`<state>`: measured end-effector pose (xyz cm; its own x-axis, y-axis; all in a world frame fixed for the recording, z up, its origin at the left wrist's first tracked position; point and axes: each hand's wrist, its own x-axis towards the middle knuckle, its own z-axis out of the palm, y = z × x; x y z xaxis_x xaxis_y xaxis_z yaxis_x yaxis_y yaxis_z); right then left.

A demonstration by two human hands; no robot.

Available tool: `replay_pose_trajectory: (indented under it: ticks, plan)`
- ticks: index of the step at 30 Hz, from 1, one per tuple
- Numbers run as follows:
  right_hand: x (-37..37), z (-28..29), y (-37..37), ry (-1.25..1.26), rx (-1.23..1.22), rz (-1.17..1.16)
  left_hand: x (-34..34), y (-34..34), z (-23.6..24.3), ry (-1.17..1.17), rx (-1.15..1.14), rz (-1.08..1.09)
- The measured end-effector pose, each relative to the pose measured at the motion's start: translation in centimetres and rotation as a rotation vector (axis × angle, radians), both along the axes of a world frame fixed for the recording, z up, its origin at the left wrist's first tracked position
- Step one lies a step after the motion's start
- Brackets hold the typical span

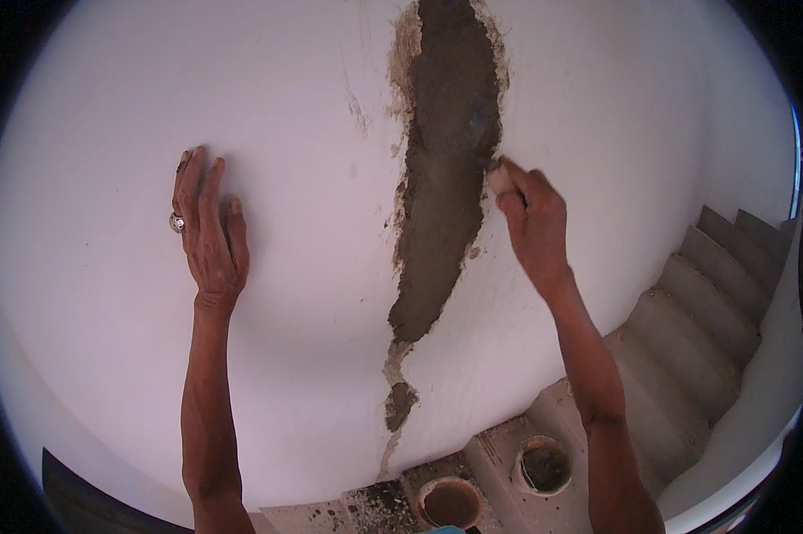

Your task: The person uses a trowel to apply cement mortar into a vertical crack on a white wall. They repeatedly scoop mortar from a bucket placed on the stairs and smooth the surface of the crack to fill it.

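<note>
A long strip of grey-brown mortar patch (450,160) with ragged edges runs down the white wall (303,294). My left hand (209,227) rests flat on the wall well to the left of the patch, fingers stretched out, a ring on one of them. At the patch's right edge my right hand (535,209) is closed in a pinch on a small pale piece (501,181), mostly covered by the fingers. Its kind cannot be made out. Further down, the patch narrows to a thin broken crack (399,405) with rough edges.
Below the wall, a bucket of brownish liquid (450,503) and a bucket with grey mix (544,466) stand on the steps. Grey stairs (686,329) climb to the right. Splatters mark the step (379,507) beside the first bucket.
</note>
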<state>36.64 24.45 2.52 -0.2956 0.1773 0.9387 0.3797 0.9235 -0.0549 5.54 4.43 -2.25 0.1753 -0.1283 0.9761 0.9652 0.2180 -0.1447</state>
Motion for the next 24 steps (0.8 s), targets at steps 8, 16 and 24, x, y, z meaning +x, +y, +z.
replay_pose_trajectory:
  ticks: [8,16,24]
  plan:
    - [2.8,-8.1,-2.6,-0.206,-0.239,0.156,0.0,-0.1,-0.1,-0.026,-0.014,0.042]
    - [2.3,0.3,0.0,0.069,0.028,0.031,0.0,-0.3,-0.1,-0.023,-0.012,0.033]
    - [1.4,-0.1,1.7,-0.024,0.070,-0.009,-0.5,-0.1,-0.1,-0.019,0.004,0.008]
